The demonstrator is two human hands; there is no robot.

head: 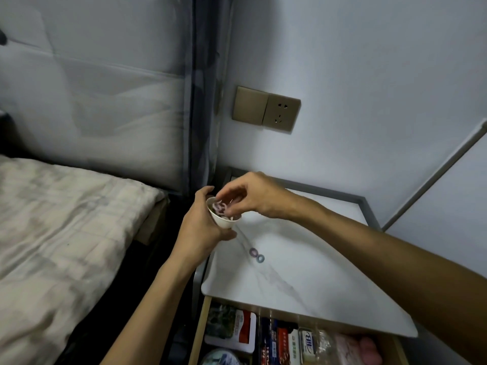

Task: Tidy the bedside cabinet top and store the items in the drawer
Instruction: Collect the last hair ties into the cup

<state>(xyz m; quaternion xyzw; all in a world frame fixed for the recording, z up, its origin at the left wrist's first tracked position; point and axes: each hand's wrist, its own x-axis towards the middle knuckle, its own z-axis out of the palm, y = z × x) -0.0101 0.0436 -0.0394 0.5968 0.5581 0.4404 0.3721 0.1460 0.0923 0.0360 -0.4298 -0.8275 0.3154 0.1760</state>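
Cabinet top: white, marble-veined, with a grey rim at 12 o'clock. Toward 9 o'clock of centre lies a purple ring; a blue ring touches it at 4 o'clock.

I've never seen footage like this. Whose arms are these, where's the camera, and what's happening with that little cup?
No machine here: these are a person's two bare arms, filmed by one wide-angle camera worn on their head, looking forward and down. The left hand grips a small white cup holding little coloured rings. The right hand has its fingertips at the cup's mouth; whether it pinches a ring is too blurred to tell. On the white cabinet top lie two more rings. Below it the drawer stands open, with packets inside. A bed is on the left.
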